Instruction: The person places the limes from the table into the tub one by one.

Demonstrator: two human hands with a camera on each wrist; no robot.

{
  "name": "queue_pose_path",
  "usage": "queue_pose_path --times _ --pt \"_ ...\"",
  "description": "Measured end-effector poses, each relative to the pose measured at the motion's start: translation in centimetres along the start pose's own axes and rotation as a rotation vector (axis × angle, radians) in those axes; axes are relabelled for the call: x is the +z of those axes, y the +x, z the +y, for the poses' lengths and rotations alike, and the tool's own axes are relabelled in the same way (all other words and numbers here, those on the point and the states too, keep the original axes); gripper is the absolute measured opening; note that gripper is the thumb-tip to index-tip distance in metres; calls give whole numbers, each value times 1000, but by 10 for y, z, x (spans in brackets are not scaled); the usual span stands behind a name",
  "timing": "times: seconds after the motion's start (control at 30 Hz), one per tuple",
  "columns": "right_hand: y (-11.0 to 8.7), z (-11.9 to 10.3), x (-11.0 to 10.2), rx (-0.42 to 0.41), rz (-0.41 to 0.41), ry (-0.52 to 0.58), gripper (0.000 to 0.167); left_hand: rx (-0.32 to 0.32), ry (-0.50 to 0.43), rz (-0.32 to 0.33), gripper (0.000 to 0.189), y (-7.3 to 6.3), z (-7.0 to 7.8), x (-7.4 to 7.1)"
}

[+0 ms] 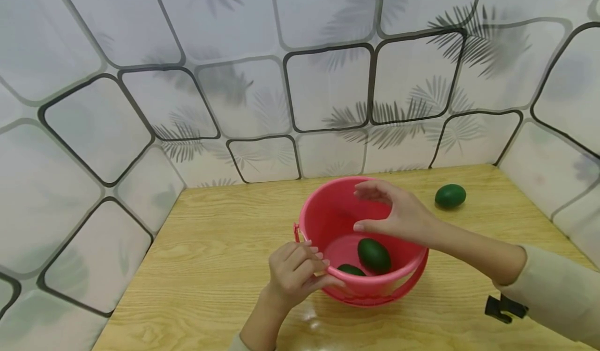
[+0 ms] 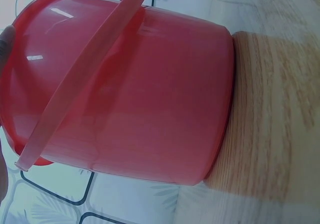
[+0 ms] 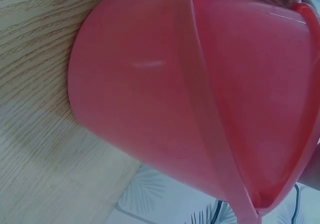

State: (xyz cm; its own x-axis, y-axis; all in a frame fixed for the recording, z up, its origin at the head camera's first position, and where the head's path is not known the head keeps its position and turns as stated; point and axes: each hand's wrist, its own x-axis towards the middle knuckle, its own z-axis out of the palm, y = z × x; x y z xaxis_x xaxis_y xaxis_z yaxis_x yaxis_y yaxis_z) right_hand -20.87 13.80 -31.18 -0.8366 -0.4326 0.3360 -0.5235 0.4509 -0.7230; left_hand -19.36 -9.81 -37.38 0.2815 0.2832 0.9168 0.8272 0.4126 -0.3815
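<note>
A pink plastic bucket [image 1: 328, 210] stands upright on the wooden table, its handle [image 2: 82, 78] hanging down against the near side. My left hand [image 1: 295, 270] grips the rim at the near left, fingers over the edge and thumb along the outside. Above the opening is my right hand [image 1: 398, 210], fingers curved and thumb spread well apart, with nothing between them. On the bucket's floor lies a dark green, avocado-like oval [image 1: 374, 255]; a second green oval [image 1: 350, 270] beside it is partly hidden by the near rim.
Another green oval [image 1: 450, 196] lies on the table [image 1: 211, 236] to the right of the bucket, towards the back. Patterned cloth walls [image 1: 328, 90] enclose the table at the back and both sides. A black clip [image 1: 506, 308] shows below the right sleeve.
</note>
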Motion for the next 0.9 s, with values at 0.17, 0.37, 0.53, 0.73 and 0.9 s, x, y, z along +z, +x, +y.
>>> queue_pose_path --times 0.17,0.37,0.53,0.73,0.9 --pt "0 0 -2 -2 11 3 62 -2 -8 2 43 1 0 0" --pt "-1 0 -6 21 25 -7 63 -4 -9 8 43 3 0 0" --pt "0 0 -9 27 23 -3 62 -10 -7 10 43 3 0 0" --pt "0 2 -12 36 27 -1 59 -7 -10 5 43 2 0 0" --pt "0 3 -13 47 33 0 58 -6 -10 0 43 2 0 0"
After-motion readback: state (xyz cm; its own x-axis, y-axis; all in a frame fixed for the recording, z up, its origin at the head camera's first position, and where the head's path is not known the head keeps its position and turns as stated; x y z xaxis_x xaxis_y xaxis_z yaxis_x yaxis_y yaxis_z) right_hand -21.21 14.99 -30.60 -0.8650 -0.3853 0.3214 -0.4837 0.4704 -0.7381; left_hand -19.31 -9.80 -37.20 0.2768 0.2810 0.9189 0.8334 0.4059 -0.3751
